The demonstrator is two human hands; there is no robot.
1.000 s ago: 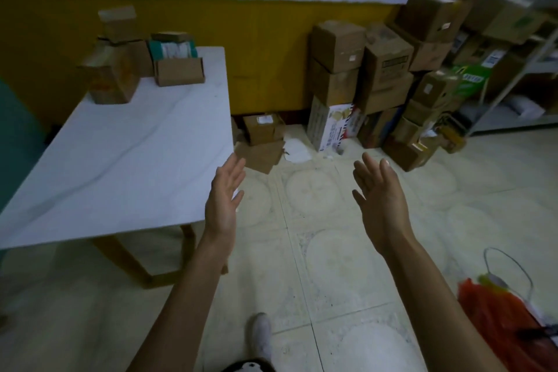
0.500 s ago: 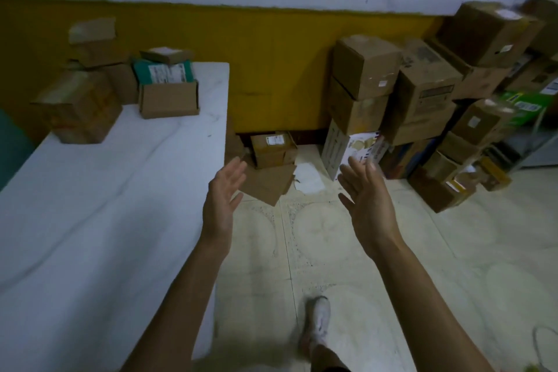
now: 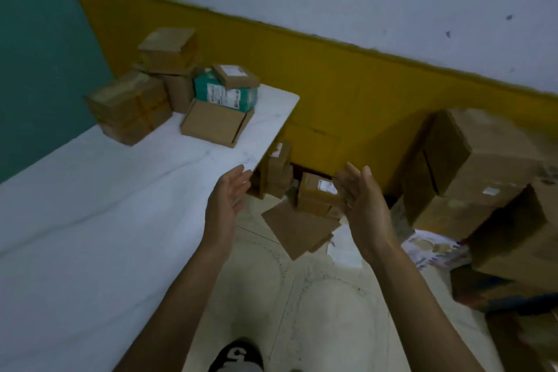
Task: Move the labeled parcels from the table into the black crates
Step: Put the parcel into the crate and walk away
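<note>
Several parcels stand at the far end of the white table (image 3: 90,220): a flat brown box (image 3: 216,124) in front, a teal box with a white label (image 3: 225,93) behind it, a small labeled brown box (image 3: 235,75) on top, and bigger brown cartons (image 3: 129,106) to the left. My left hand (image 3: 226,202) is held open over the table's right edge, palm turned right. Over the floor, my right hand (image 3: 362,205) is open too, palm facing left. Both hold nothing. No black crate is in view.
Under and beside the table's end lie small labeled cartons (image 3: 317,193), flat cardboard (image 3: 299,229) and white paper on the tiled floor. A tall pile of large cartons (image 3: 477,172) fills the right side. My shoe (image 3: 238,356) shows at the bottom.
The view has swung left and closer to the table's far end; the parcels appear larger. Both hands stay open and empty, raised a little further forward.
</note>
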